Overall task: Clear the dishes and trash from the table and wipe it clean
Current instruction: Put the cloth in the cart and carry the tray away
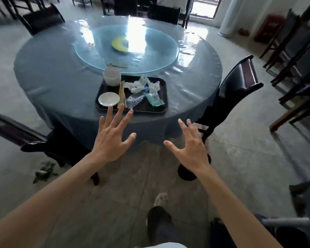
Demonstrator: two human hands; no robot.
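**Dishes and trash gathered on the tray; removal and wiping outstanding**

The clearing appeared well advanced. A black tray (161, 109) lay at the near edge of the round tabletop (61, 83) and carried a white cup (112, 76) at its far left corner, a saucer (108, 99) at its near left, chopsticks (121, 94) lying near-to-far just right of the saucer, crumpled tissues (141, 85) at the far middle, a flattened plastic bottle (135, 100) and a green wrapper (154, 99) to the right. Off the tray, a yellow-green item (120, 45), too blurred to identify, remained near the middle of the glass turntable (150, 56), and a small flat item (117, 64) lay at the turntable's near rim. By this evidence, the tray had yet to be carried off, the two stray items collected, and the surface wiped; no cloth could be identified with certainty.

Both hands were held out short of the table, fingers spread apart and holding nothing: the left hand (111, 140) with fingertips seen just before the tray's near edge, the right hand (190, 147) lower and to the right.

The tabletop was covered with a blue cloth under glossy clear film that reflected the bright far windows. Dark chairs (240, 83) ringed the table; more stood stacked at the right. The floor (240, 158) was grey, with debris (45, 170) at near left.
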